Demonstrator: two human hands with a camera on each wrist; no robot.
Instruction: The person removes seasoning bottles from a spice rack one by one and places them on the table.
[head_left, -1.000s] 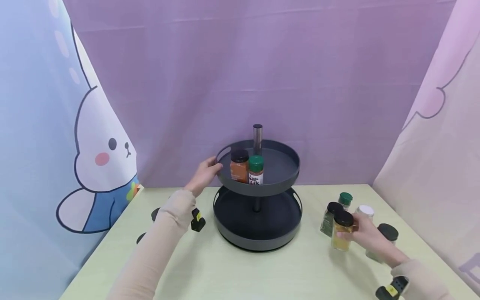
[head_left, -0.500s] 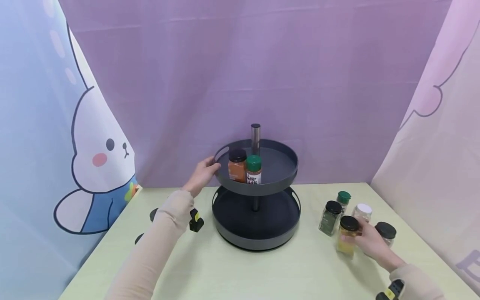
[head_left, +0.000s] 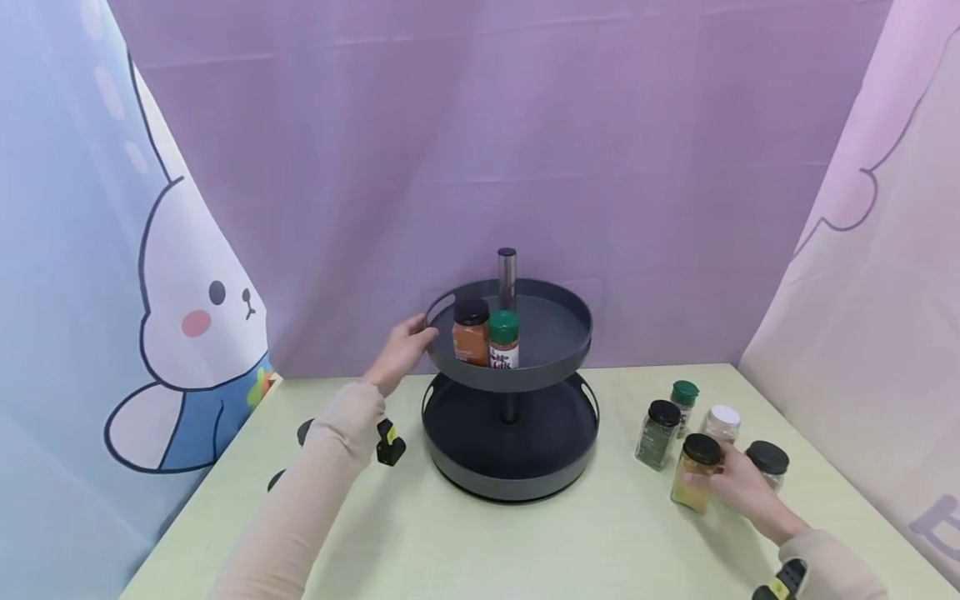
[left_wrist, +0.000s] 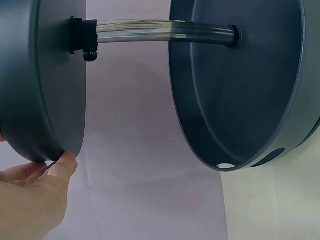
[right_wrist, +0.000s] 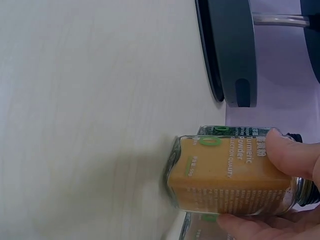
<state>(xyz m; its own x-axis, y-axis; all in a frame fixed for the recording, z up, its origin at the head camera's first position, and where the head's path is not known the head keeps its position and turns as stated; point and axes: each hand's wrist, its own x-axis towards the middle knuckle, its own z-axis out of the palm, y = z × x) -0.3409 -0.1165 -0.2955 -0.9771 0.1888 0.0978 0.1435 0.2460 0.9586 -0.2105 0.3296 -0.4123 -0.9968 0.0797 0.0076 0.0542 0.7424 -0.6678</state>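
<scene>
A two-tier dark grey turntable organizer [head_left: 512, 479] stands mid-table. My left hand [head_left: 397, 358] holds the left rim of its upper tray [head_left: 555, 333]; in the left wrist view the thumb [left_wrist: 65, 165] presses the tray's edge, other fingers partly hidden. On that tray sit an orange spice jar [head_left: 471, 343] with a black lid and a green-capped bottle [head_left: 504, 337]. With thumb and fingers on opposite sides, my right hand [head_left: 742, 492] grips a turmeric powder jar [right_wrist: 225, 175], black-lidded and upright, low at the right of the table.
Around the right hand stand a green herb jar [head_left: 657, 436], a green-capped bottle [head_left: 683, 404], a white-lidded jar [head_left: 723, 421] and a black-lidded jar [head_left: 768, 460]. Black lids [head_left: 304, 431] show behind the left sleeve. A purple curtain [head_left: 360, 183] hangs behind the table.
My right hand has moved the turmeric jar slightly right and toward me, away from the green herb jar it overlapped. The left hand stays at the upper tray's rim.
</scene>
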